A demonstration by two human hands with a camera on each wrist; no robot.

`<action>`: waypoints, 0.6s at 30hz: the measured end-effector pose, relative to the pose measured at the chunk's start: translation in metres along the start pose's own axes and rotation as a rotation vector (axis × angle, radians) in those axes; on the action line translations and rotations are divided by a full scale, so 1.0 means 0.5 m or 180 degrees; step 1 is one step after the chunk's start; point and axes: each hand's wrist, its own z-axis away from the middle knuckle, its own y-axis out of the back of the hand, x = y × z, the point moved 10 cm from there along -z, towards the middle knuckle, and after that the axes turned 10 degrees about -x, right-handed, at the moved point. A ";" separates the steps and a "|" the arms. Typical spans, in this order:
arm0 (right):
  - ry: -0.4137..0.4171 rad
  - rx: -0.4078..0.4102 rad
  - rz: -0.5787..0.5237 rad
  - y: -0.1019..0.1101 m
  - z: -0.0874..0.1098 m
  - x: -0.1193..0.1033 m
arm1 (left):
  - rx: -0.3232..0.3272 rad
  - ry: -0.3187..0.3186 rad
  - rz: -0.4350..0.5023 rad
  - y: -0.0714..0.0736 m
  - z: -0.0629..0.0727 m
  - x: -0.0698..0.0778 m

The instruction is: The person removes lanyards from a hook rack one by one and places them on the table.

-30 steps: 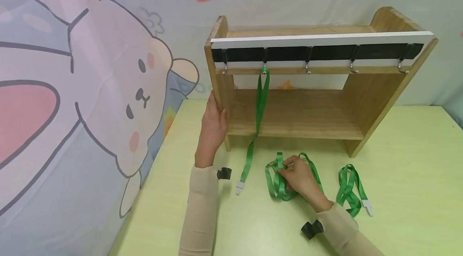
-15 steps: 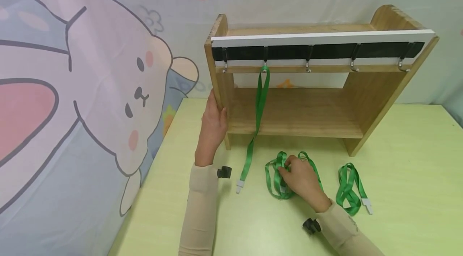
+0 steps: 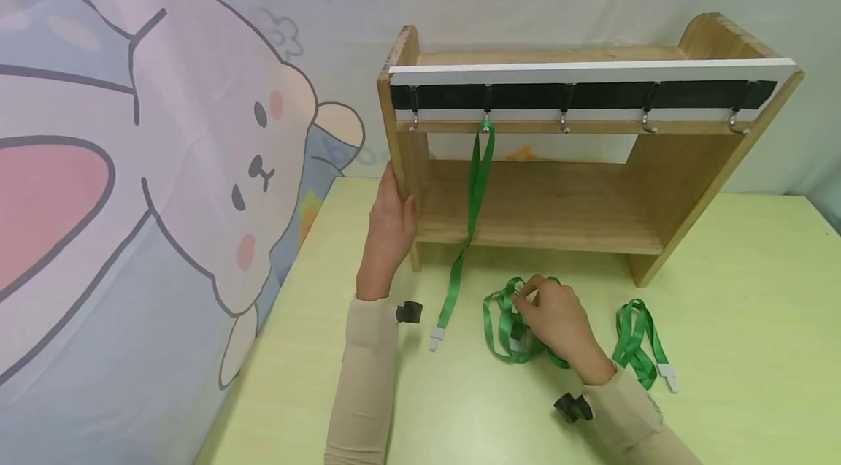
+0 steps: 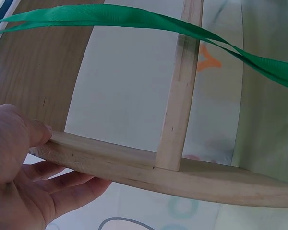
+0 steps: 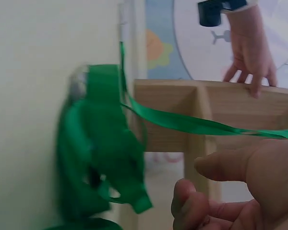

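Note:
My left hand (image 3: 391, 228) grips the left side panel (image 4: 110, 155) of a wooden shelf rack, thumb on one face and fingers on the other. A green lanyard (image 3: 478, 180) hangs by its loop from the second hook from the left, its white clip (image 3: 436, 338) low at the front. Over a loose heap of green lanyards (image 3: 504, 333) is my right hand (image 3: 557, 315), which hides part of the heap. In the right wrist view its thumb and loosely bent fingers stand apart, with nothing between them, beside the bunched straps (image 5: 105, 129).
Another folded green lanyard (image 3: 634, 341) with a white clip lies to the right on the pale yellow table (image 3: 742, 319). Several metal hooks line the rack's black-and-white front strip (image 3: 604, 95). A printed cloth (image 3: 217, 158) stands behind and to the left.
My right hand has drawn slightly up and right over the heap, and the strap it pinched earlier has dropped from its fingertips. The left hand keeps its grip on the panel.

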 end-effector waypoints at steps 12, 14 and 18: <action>0.0442 0.0379 -0.0137 0.089 0.001 -0.064 | 0.0056 -0.0042 -0.0009 0.003 0.004 0.001; 0.0535 0.0468 -0.0172 0.102 0.001 -0.075 | 0.0072 -0.0063 -0.0014 0.005 0.004 0.002; 0.0696 0.0609 -0.0304 0.129 0.003 -0.099 | 0.0075 -0.0081 0.0001 0.004 0.002 0.002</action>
